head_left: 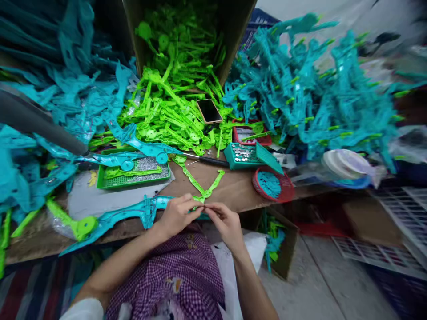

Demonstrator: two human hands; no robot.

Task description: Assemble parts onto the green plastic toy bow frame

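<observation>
A long teal plastic piece point(133, 215) is gripped by the left hand point(176, 214), stretching leftward; a green part point(203, 189) is pinched by the right hand point(224, 220).

I'm looking at a small assembly workshop, I'd say: a worn wooden bench point(240, 189) heaped with moulded teal plastic parts point(316, 102) right and left, green ones point(173, 111) spilling from a far cardboard box point(233, 31), and trays of what seem small screws point(150, 171) in the middle.
</observation>
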